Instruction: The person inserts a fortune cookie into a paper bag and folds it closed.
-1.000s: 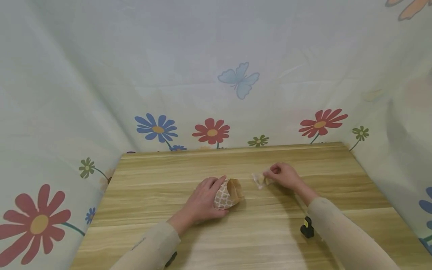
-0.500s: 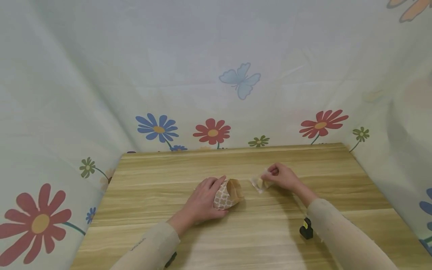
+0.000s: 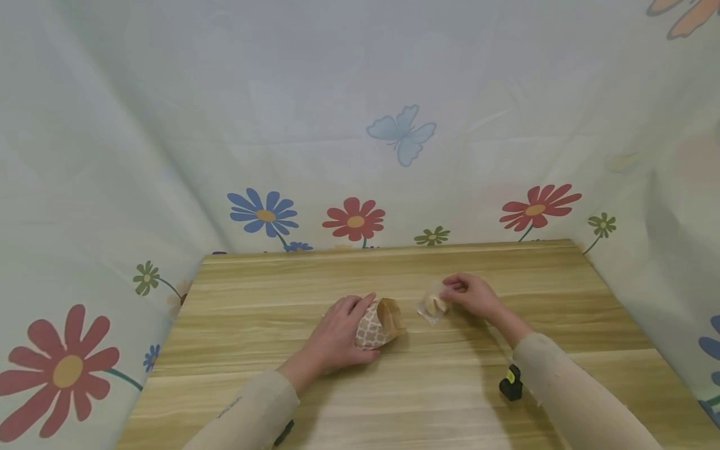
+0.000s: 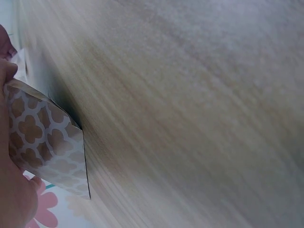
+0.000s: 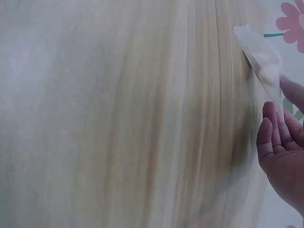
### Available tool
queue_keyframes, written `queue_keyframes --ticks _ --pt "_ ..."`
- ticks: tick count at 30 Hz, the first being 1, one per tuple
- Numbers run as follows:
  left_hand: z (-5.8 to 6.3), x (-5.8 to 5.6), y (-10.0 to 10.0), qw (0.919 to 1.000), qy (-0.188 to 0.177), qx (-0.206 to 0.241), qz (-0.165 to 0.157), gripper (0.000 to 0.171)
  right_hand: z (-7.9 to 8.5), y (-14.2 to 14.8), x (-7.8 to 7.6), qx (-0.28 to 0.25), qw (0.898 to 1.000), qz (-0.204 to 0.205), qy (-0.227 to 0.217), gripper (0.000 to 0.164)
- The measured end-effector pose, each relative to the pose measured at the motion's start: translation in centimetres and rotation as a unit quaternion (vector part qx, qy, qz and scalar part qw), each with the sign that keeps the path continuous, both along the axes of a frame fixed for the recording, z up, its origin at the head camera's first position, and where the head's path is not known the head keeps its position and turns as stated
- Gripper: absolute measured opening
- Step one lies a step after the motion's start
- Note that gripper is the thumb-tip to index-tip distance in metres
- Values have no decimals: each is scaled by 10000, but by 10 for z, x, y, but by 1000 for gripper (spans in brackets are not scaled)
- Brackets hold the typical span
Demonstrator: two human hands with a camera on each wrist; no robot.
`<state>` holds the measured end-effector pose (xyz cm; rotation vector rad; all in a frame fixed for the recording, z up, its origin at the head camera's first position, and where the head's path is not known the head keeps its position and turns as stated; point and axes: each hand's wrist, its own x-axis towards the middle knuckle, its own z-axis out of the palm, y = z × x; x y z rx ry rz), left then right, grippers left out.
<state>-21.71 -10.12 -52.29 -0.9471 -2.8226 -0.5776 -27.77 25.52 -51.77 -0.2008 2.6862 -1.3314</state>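
My left hand [image 3: 339, 334] grips a brown paper bag [image 3: 371, 329] with a white lattice pattern, which lies on its side with its open mouth facing right. In the left wrist view the bag [image 4: 45, 135] sits between thumb and fingers, its folded end pointing out over the wood. To the right, my right hand [image 3: 474, 295] pinches the edge of a small clear wrapper with a pale, curved fortune cookie [image 3: 435, 305] inside. The right wrist view shows the wrapper [image 5: 261, 54] edge-on, held by thumb and fingertips close over the table. The inside of the bag is mostly hidden.
Both hands work over a wood-grain table [image 3: 270, 281]. A small black device [image 3: 510, 384] with a yellow mark is beside the right sleeve. A white curtain [image 3: 315, 125] printed with flowers and a butterfly encloses the table at the back and sides.
The wrapped fortune cookie has shifted slightly left and toward me, turning so the cookie shows more. The right fingers have moved toward the wrapper's edge. My left hand and the bag stay put.
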Motion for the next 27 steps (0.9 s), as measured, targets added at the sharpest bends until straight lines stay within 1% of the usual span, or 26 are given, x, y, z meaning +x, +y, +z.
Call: queue_keyframes --ticks 4,8,14,17,22,27 --pt "0 0 0 10000 33 3 0 112 -2 1 0 -266 9996 -65 -51 40" --pt "0 -1 1 10000 26 32 -8 113 -3 2 0 -508 9987 -86 13 35" --pt "2 -1 4 10000 -15 21 -16 113 2 1 3 -658 9974 -281 115 30" --pt "2 -1 4 10000 37 41 -31 113 8 -2 6 -878 9954 -368 65 30" --pt "1 -2 5 9998 155 137 -63 113 22 -7 13 -1626 9856 -466 -81 32" --pt "-1 -4 7 9999 97 107 -29 114 38 -14 21 -2144 9757 -449 46 33"
